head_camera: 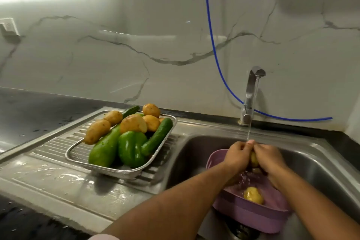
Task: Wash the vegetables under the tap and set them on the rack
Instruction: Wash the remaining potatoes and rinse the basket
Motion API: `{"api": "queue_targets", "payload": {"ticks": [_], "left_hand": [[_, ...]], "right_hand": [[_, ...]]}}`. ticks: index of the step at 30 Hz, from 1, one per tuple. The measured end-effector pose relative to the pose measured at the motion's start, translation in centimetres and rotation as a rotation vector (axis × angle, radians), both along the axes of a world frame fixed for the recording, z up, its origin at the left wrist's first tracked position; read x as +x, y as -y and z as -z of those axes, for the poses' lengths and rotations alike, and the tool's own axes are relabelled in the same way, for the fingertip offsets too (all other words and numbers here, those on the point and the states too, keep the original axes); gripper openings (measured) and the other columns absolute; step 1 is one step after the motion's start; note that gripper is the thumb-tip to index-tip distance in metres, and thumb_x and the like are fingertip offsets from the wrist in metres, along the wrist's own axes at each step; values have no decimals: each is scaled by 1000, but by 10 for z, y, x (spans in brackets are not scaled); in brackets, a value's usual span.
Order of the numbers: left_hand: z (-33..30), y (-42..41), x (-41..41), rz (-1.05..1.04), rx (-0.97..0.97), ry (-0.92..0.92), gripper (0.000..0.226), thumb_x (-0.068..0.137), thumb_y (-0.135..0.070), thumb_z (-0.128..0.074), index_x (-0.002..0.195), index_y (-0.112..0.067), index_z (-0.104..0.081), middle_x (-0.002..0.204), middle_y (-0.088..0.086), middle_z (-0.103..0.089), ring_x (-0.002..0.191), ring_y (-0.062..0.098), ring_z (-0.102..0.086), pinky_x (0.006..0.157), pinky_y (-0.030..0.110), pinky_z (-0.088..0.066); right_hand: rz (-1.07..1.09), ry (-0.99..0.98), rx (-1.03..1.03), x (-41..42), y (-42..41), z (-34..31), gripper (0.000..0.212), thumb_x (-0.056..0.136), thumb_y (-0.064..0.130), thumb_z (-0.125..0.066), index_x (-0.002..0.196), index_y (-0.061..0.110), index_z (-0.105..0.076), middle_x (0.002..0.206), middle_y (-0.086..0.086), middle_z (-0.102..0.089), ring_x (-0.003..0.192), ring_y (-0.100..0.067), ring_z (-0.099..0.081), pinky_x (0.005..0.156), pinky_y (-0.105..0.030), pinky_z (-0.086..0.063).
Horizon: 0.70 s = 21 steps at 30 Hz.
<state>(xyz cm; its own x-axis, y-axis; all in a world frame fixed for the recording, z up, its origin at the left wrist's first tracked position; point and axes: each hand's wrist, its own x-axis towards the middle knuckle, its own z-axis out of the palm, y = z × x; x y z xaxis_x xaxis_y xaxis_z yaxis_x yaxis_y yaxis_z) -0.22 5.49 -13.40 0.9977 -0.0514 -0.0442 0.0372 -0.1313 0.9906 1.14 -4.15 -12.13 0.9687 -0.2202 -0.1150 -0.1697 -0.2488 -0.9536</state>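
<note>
Both hands, left & right, fingers wrapped round small yellow potato under chrome tap stream, over the steel sink. Wet = slippery imo, firm tho; grip w/ whole palm.

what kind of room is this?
Most likely a home kitchen: steel sink with a running tap, a rack of vegetables on the drainboard, and a marble-look backsplash.
</note>
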Motion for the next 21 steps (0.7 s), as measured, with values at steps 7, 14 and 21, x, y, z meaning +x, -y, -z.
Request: {"api": "queue_targets", "payload": {"ticks": [7, 14, 21], "left_hand": [[12, -12, 8, 39, 145, 138, 47, 98, -24, -66, 144, -21, -56, 133, 8, -64, 121, 21, -62, 103, 36, -53], [13, -10, 14, -112, 58, 141, 28, 108, -24, -38, 121, -13, -60, 118, 10, -65, 110, 24, -62, 102, 43, -51], [18, -10, 20, -20, -104, 187, 29, 109, -30, -45, 117, -12, -66, 113, 14, -71, 108, 27, -69, 95, 39, -58]], "right_hand": [[-38, -128, 471, 13, 26, 14, 33, 91, 31, -74, 116, 11, -71, 107, -18, -74, 99, -32, -70, 67, -40, -61], [-139, -6, 306, 0, 12, 12, 17, 93, 14, -72, 109, 10, -77, 100, -17, -77, 94, -35, -75, 82, -47, -63], [100, 85, 254, 2, 13, 16, 22, 82, 31, -86, 92, 14, -78, 88, -12, -77, 77, -26, -74, 49, -25, -56]]}}
